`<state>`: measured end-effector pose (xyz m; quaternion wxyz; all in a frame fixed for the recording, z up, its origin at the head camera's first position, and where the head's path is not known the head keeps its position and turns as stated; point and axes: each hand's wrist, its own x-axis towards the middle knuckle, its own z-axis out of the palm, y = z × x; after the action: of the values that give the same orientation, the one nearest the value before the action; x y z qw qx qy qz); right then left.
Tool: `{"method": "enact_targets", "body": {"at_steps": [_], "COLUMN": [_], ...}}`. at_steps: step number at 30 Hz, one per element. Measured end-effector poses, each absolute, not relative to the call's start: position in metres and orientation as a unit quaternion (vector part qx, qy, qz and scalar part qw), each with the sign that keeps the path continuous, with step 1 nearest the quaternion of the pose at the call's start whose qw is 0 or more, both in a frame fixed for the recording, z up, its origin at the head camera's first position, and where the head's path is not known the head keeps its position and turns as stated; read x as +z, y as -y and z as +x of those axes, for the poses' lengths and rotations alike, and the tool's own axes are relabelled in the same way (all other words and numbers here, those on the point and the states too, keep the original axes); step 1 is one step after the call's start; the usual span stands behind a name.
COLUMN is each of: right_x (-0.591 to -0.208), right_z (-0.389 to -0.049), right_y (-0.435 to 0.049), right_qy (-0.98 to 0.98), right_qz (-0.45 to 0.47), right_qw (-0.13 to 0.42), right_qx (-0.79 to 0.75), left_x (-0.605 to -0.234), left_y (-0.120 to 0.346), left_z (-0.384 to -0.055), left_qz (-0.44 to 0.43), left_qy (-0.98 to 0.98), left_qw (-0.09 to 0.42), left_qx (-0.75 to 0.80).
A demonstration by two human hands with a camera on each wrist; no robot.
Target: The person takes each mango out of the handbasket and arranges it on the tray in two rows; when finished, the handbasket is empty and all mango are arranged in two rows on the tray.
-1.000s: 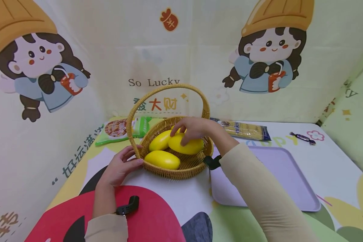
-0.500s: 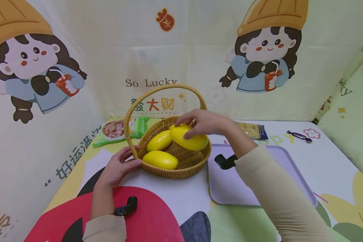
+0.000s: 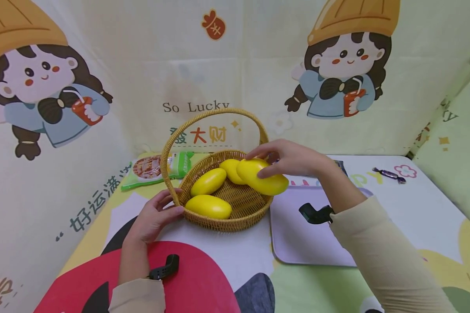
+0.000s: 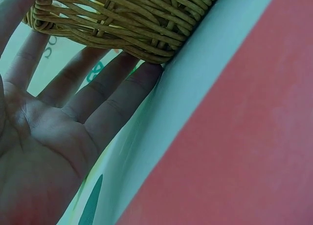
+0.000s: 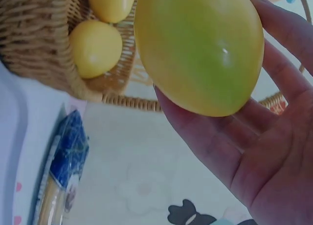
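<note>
In the head view, a wicker basket (image 3: 225, 225) with an arched handle stands mid-table. My left hand (image 3: 150, 221) rests against its left side near the handle's foot; in the left wrist view its straight fingers (image 4: 115, 105) touch the weave. My right hand (image 3: 295, 157) holds a smooth yellow mango (image 3: 264, 179) between thumb and fingers, raised over the basket's right rim. Three more mangoes lie inside: one in front (image 3: 208, 207), one at left (image 3: 208, 181) and one at the back (image 3: 230, 170), partly covered by the held one.
A lilac tray (image 3: 293, 252) lies right of the basket, partly beneath my right forearm. Behind it, a noodle packet (image 5: 61, 161) is mostly covered by my right hand in the head view. A green food bag (image 3: 152, 169) lies back left, and a wrapped candy (image 3: 389, 174) back right.
My right hand has lifted the mango and carried it rightward from the basket's middle to above its right rim, uncovering the back mango. My left hand stays at the basket.
</note>
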<state>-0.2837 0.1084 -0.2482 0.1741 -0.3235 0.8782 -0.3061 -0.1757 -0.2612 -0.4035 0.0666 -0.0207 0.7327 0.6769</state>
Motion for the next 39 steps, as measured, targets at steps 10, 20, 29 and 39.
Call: {"method": "enact_targets", "body": {"at_steps": [10, 20, 29, 39], "right_x": [-0.248, -0.258, -0.285, -0.319], "right_z": [-0.280, -0.280, -0.289, -0.296], "right_y": [-0.141, -0.178, -0.197, -0.197], "right_qy": [-0.878, -0.880, -0.869, -0.887], "right_qz": [-0.320, -0.289, -0.245, -0.210], "right_qw": [0.169, 0.168, 0.212, 0.251], "right_qx": [-0.313, -0.338, -0.373, -0.327], "left_x": [-0.404, -0.404, -0.405, -0.405], "left_y": [0.260, 0.262, 0.260, 0.261], "left_z": [-0.176, -0.176, -0.178, -0.177], "left_qz": [-0.021, -0.020, -0.016, -0.023], "left_qy": [-0.735, -0.737, -0.732, -0.736], "left_qw": [0.066, 0.064, 0.062, 0.068], "left_qx": [0.674, 0.673, 0.679, 0.674]}}
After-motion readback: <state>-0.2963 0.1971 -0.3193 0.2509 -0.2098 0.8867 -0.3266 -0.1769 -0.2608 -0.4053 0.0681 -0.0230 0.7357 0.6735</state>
